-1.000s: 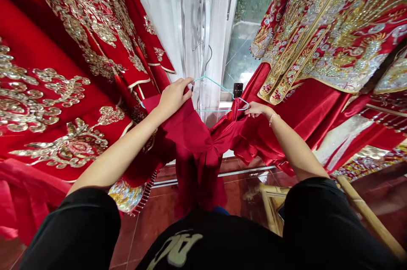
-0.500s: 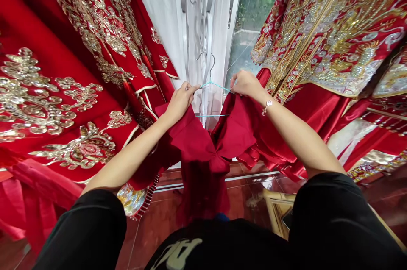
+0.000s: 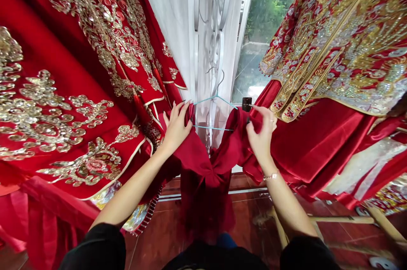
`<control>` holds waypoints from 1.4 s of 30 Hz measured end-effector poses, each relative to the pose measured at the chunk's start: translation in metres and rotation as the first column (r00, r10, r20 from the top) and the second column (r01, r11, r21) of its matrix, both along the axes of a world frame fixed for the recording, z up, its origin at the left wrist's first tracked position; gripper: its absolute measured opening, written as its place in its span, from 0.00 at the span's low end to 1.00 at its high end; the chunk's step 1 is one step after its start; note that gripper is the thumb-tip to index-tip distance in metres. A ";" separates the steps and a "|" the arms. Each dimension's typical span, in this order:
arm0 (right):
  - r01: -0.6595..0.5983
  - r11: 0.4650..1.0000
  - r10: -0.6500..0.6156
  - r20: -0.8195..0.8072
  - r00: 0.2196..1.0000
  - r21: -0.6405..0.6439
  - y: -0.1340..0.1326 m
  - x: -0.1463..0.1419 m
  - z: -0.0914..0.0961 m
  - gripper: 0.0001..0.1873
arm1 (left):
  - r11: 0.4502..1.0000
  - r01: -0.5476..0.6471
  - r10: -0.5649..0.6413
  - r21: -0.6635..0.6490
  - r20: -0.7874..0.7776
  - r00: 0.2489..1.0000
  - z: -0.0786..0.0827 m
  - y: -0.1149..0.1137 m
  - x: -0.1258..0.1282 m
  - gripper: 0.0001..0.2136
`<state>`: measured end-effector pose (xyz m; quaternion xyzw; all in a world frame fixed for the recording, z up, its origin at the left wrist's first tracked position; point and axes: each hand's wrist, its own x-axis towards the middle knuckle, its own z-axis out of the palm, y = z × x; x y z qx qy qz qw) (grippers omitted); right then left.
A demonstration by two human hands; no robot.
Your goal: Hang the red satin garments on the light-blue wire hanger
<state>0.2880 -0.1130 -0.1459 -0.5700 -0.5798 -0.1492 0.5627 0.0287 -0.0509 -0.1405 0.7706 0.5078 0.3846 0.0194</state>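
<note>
red satin garment [image 3: 203,164] hangs in a long fold down the middle of the view, gathered at both sides around a light-blue wire hanger [image 3: 213,127], with its shoulders bunched against the hanger's ends. left hand [image 3: 176,128] is curled over a fold of the satin near the hanger's left end, its fingers [image 3: 182,111] slightly spread and pressing the cloth. right hand [image 3: 262,134] pinches the satin between thumb and forefinger near the hanger's right end, the other fingers bent in close beside them. a thin bracelet [image 3: 271,176] circles that wrist. the hanger's hook [image 3: 219,79] stands up in front of a sheer white curtain [image 3: 168,15]; whether it is caught on anything, i cannot tell. a small black device [image 3: 246,104] sits just beyond the right hand, at the foot of a window [image 3: 270,15] with green foliage outside. large red robes, dense with gold and silver sequin embroidery, hang on both sides, one at left [image 3: 63,92] and one at right [image 3: 333,49]. below lie polished dark red floor tiles [image 3: 149,236], with a bamboo frame [image 3: 343,220] at lower right. black sleeves [image 3: 101,246] cover the upper arms.
</note>
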 end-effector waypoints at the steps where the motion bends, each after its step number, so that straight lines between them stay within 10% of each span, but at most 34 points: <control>1: 0.059 0.996 -0.055 0.063 0.996 -0.061 0.000 -0.006 -0.006 0.26 | 1.000 -0.002 0.002 0.011 -0.006 1.000 0.003 0.001 -0.002 0.30; 6: 0.181 0.909 -0.125 0.169 0.978 -0.375 0.023 -0.014 -0.025 0.43 | 0.999 0.036 -0.037 -0.034 -0.034 0.999 0.020 0.004 -0.018 0.30; 15: 0.035 0.893 0.053 0.182 0.982 -0.449 0.032 0.019 -0.010 0.39 | 0.959 0.272 -0.266 -0.082 0.083 0.960 0.028 0.015 -0.052 0.32; 23: -0.053 0.897 0.141 0.171 0.975 -0.438 0.029 0.031 -0.010 0.38 | 0.998 -0.065 0.062 -0.016 -0.123 0.990 0.021 0.002 -0.030 0.27; 31: -0.040 0.876 0.111 0.120 0.987 -0.480 0.029 0.035 -0.019 0.40 | 0.998 0.018 -0.025 -0.054 -0.130 0.991 0.019 0.008 -0.036 0.26; 37: 0.038 0.816 -0.002 0.064 0.998 -0.576 0.036 0.044 -0.018 0.47 | 0.986 -0.148 0.123 -0.074 -0.268 0.955 0.023 0.005 -0.027 0.28; 42: -0.010 0.882 0.067 0.104 0.992 -0.471 0.040 0.047 -0.011 0.43 | 0.962 -0.274 0.257 0.001 -0.344 0.903 0.024 0.002 -0.014 0.27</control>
